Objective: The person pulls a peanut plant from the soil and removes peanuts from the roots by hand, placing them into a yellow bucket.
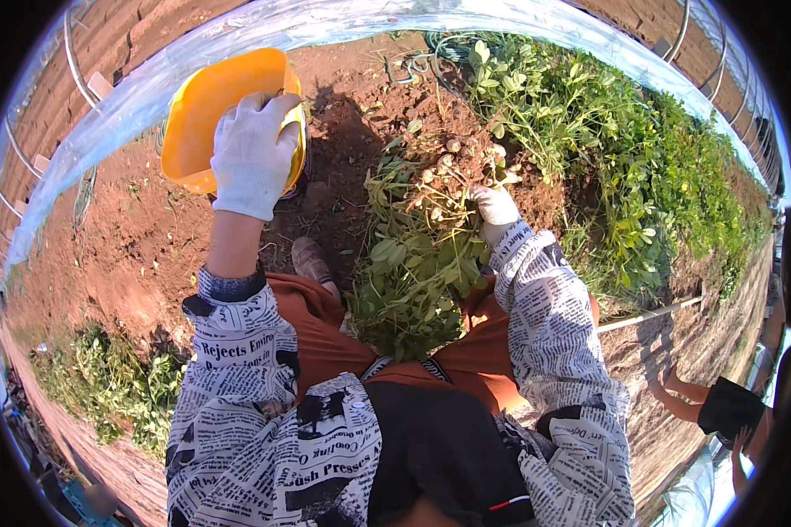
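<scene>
My left hand (254, 155), in a white knit glove, is over the right side of an orange-yellow plastic bucket (194, 125). Its fingers are bent downward, and whatever is under them is hidden. My right hand (496, 205), gloved as well, is closed at the root end of an uprooted peanut plant (415, 263). Pale, soil-covered peanut pods (445, 161) cluster among the roots just beyond that hand. The plant's leafy tops lie toward me, between my knees.
Green peanut plants (633, 165) grow in a row at right. Pulled plants (125, 382) lie at lower left. Clear plastic sheeting (395, 16) borders the far side, near a coiled green hose (451, 49). A pale pole (652, 314) and another person (732, 408) are at right.
</scene>
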`<state>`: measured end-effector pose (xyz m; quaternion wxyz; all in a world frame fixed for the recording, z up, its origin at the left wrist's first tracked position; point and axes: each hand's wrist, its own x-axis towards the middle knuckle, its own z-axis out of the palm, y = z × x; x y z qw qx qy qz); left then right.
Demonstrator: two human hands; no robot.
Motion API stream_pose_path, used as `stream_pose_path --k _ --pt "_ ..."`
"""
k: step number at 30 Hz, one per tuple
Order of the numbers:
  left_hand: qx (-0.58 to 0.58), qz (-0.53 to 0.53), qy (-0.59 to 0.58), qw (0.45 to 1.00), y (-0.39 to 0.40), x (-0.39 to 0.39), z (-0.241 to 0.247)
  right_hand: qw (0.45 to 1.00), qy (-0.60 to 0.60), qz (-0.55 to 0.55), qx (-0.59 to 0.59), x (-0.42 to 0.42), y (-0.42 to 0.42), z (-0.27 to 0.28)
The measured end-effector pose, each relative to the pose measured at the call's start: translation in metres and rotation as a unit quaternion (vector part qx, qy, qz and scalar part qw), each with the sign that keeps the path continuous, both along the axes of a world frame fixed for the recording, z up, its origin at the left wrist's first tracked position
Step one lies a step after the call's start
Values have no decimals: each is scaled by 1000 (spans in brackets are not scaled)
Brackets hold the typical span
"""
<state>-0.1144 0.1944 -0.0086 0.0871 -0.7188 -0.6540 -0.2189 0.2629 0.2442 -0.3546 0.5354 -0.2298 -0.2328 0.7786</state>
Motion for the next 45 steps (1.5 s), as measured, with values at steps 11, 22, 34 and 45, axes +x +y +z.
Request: stream_pose_path --k 11,22,34,45 --pt "-66 -275 -196 939 -24 55 -37 953 -278 28 -114 -51 -51 197" --pt "-247 -209 -257 911 -30 83 -41 949 -289 29 -126 -68 -54 222" --pt "-451 -274 -109 842 -14 63 -26 909 281 236 -200 -1 -11 7" --pt "35 67 24 997 13 -33 -14 959 -264 -76 -73 -10 -33 114"
